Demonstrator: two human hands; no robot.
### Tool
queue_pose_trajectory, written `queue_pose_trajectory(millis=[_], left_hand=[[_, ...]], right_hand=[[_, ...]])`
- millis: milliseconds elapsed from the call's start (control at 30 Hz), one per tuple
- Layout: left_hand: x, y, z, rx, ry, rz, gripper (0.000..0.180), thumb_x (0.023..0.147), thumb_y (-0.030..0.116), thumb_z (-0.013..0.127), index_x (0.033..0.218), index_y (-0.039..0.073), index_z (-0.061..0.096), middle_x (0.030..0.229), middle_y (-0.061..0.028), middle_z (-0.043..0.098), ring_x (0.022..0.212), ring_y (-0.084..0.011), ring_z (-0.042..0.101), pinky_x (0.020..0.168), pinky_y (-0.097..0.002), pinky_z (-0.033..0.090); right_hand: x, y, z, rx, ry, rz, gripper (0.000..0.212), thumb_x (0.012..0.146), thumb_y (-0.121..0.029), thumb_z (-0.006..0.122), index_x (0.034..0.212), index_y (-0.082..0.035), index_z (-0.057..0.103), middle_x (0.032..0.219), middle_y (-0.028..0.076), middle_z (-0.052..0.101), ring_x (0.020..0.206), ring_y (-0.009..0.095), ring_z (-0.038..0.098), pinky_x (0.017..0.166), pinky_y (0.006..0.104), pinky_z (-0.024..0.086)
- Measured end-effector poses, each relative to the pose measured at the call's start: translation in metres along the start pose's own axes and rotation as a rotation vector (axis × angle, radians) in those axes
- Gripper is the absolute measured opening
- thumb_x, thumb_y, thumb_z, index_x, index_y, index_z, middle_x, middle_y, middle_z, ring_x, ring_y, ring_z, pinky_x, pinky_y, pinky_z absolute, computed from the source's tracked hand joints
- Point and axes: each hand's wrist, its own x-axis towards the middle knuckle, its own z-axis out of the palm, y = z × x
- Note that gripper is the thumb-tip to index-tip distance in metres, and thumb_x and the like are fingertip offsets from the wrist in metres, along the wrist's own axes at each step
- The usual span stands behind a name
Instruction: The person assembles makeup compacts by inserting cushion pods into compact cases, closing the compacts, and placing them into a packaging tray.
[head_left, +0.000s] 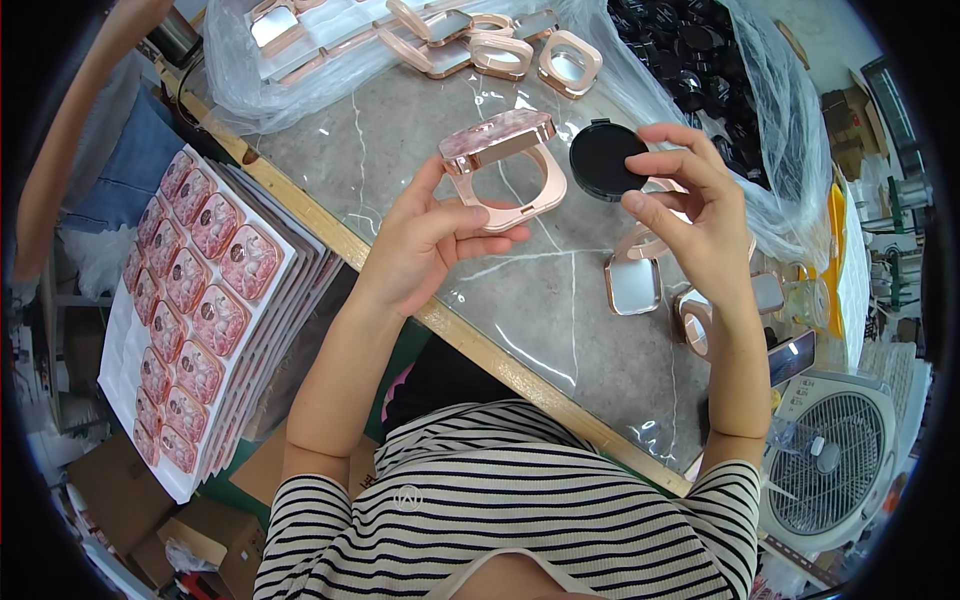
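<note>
**Open compact case in one hand, black insert in the other**

A grey marble-patterned worktop (560, 290) with a wooden front edge fills the middle of the view. To the person's left, lower than the worktop, stand stacked white trays of pink marbled square compacts (195, 300). At the far right edge of the worktop a clear plastic bag of black round inserts (700, 70) lies open; at the far left another clear plastic sheet (300, 60) holds more rose-gold parts. A white floor fan (835, 460) stands at the lower right.

The left hand (425, 240) is clamped on a rose-gold square compact case with a pink marbled lid (505, 165), held above the worktop with the lid hinged open and the round hole in its base empty. The right hand (695, 225) pinches a black round plastic insert (605, 160) at its edge between thumb and fingertips, just beside the case and not touching it. Under the right hand several open rose-gold mirrored cases (635, 280) rest on the worktop.
</note>
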Motion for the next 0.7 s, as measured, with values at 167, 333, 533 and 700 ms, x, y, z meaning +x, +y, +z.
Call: queue_pose_trajectory(millis=[167,333,533,700], left_hand=[[-0.004,-0.003,0.002,0.002,-0.032,-0.005,0.059,0.085,-0.001,0.051,0.137,0.001,0.024,0.11,-0.0266,0.059,0.093,-0.0331,0.066,0.079,-0.0318,0.057],[-0.006,-0.001,0.004,-0.042,-0.102,-0.035,0.061,0.086,-0.001,0.052,0.14,0.003,0.023,0.113,-0.0273,0.058,0.096,-0.0321,0.065,0.08,-0.0305,0.055],[-0.009,0.001,0.006,0.003,-0.125,-0.072,0.063,0.086,0.0,0.054,0.141,0.003,0.025,0.112,-0.0243,0.06,0.092,-0.0277,0.066,0.074,-0.0274,0.053],[-0.014,0.002,0.015,0.195,-0.204,-0.114,0.066,0.084,0.004,0.059,0.142,0.001,0.027,0.104,-0.0203,0.064,0.084,-0.0234,0.067,0.07,-0.0264,0.052]], right_hand=[[-0.014,0.004,0.0,0.151,0.027,0.011,0.026,0.076,0.005,0.066,0.101,0.003,0.06,0.119,0.012,0.051,0.092,0.012,0.059,0.073,0.0205,0.052],[-0.021,0.005,0.009,0.451,0.095,0.04,0.025,0.084,0.0,0.059,0.109,0.003,0.057,0.105,0.01,0.061,0.093,0.012,0.058,0.083,0.0231,0.047],[-0.014,-0.011,0.043,0.259,-0.045,-0.145,0.014,0.086,-0.005,0.059,0.094,0.002,0.068,0.097,0.011,0.065,0.089,0.015,0.06,0.081,0.0257,0.046],[0.007,-0.009,0.051,0.351,0.118,-0.148,0.017,0.089,-0.008,0.057,0.098,0.002,0.068,0.104,0.01,0.065,0.093,0.014,0.059,0.084,0.0249,0.045]])
